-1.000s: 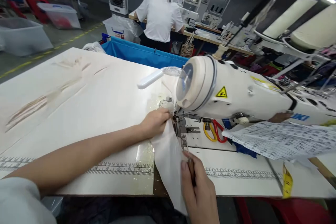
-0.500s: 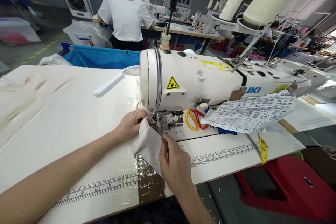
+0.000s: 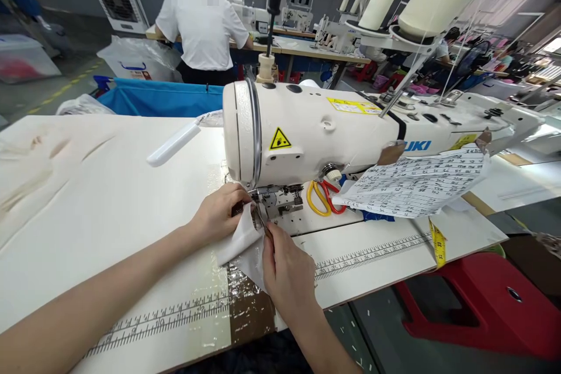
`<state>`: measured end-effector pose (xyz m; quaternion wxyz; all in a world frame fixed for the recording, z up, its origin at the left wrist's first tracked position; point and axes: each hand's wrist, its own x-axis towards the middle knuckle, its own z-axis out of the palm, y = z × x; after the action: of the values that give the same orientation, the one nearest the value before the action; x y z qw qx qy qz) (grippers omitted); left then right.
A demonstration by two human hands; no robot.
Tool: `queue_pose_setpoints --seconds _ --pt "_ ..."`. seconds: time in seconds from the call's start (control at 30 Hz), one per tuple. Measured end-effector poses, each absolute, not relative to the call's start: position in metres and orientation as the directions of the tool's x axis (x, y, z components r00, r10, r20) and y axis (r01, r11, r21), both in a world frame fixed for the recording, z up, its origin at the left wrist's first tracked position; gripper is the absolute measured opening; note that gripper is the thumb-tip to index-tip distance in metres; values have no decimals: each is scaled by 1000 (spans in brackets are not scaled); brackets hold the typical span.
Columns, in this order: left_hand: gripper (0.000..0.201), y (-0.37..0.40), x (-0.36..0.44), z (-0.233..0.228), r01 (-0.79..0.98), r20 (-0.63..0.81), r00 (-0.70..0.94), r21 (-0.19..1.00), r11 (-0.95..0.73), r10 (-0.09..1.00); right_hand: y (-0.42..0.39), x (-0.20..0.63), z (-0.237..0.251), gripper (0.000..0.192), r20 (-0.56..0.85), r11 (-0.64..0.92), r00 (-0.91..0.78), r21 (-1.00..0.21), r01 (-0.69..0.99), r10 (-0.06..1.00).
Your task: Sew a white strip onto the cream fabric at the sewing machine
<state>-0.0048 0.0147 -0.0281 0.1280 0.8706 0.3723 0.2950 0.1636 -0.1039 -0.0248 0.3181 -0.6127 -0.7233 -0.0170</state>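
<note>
My left hand (image 3: 219,214) is closed on a piece of white fabric (image 3: 241,243) just in front of the sewing machine's (image 3: 302,131) needle area. My right hand (image 3: 287,272) pinches slim metal tweezers (image 3: 262,217), as far as their shape shows. Their tips reach up to the fabric edge, where a short brownish strip shows; whether they grip it I cannot tell. Below, the fabric hangs between both hands over the taped table edge. Yellow-and-red-handled scissors (image 3: 325,197) lie on the machine bed to the right of my hands.
A printed paper sheet (image 3: 421,184) is taped to the machine, with a yellow tape measure (image 3: 437,242) hanging below. A white-handled tool (image 3: 173,143) lies on the white table (image 3: 131,198). A red stool (image 3: 495,304) stands right. Beyond a blue cloth bin (image 3: 166,96), a person (image 3: 204,29) works.
The view has shifted slightly. The fabric has been folded over near my left fingers, baring the brownish strip at its edge. The tweezers have moved slightly with my right hand.
</note>
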Motion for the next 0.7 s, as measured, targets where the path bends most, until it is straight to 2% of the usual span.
queue_pose_setpoints --seconds 0.1,0.23,0.33,0.4,0.47,0.57,0.63,0.7 --pt "18 14 -4 -28 584 442 557 394 -710 704 -104 162 -26 39 505 244 -38 -348 905 862" --pt "18 16 -6 -28 555 430 539 465 -689 724 -106 164 -28 34 498 232 -31 -347 909 867" --pt "17 18 -8 -28 525 463 547 460 -717 697 -105 164 -31 31 476 225 -42 -335 915 878" --pt "17 19 -8 -29 501 520 564 402 -766 642 -104 162 -32 29 472 208 -41 -306 929 880" --pt "20 19 -7 -28 477 575 606 291 -830 550 -102 159 -32 28 482 187 -36 -270 944 875" --pt "26 18 -8 -21 419 551 723 128 -899 416 -106 158 -28 29 512 178 -24 -253 951 858" --pt "28 15 -10 -14 391 481 789 88 -916 382 -118 160 -25 31 516 194 -12 -299 934 857" --pt "33 10 -13 -7 392 401 829 79 -917 389 -139 165 -23 30 477 228 -6 -408 884 879"
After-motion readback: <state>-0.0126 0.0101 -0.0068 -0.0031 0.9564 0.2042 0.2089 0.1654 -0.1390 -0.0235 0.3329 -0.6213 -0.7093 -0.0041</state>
